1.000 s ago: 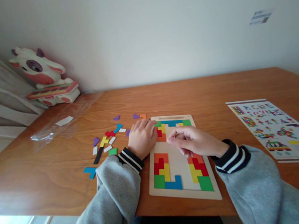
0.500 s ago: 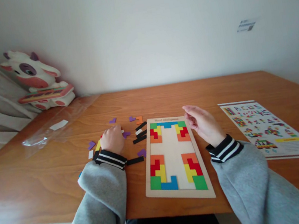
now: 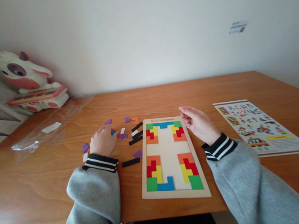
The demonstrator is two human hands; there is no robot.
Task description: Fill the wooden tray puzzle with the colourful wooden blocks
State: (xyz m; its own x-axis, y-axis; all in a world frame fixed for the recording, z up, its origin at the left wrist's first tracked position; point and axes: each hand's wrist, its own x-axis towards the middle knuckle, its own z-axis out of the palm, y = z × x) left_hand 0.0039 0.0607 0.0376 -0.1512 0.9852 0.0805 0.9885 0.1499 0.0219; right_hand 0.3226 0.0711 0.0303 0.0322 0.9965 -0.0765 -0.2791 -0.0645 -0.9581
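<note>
My left hand (image 3: 103, 142) is over the loose pieces left of the board, fingers closed on a blue puzzle piece (image 3: 112, 133) that shows only partly at the fingertips. My right hand (image 3: 199, 123) is loosely curled by the upper right edge of the wooden puzzle board (image 3: 169, 146); nothing shows in it. Green, yellow, red and orange pieces fill the board's corners. One blue piece (image 3: 163, 125) lies at its top, another blue piece (image 3: 167, 185) at the bottom. Bare wood shows through the middle.
Black strips (image 3: 131, 162), purple pieces (image 3: 138, 154), white pieces (image 3: 85, 157) and an orange piece (image 3: 135, 121) lie left of the board. A printed pattern sheet (image 3: 265, 127) is at right. A plastic bag (image 3: 52, 123) and cow toy keyboard (image 3: 31, 81) stand back left.
My left hand has lifted slightly and turned, and a blue piece now shows at its fingertips. The right hand keeps its curled pose by the board. The whole view has shifted a little.
</note>
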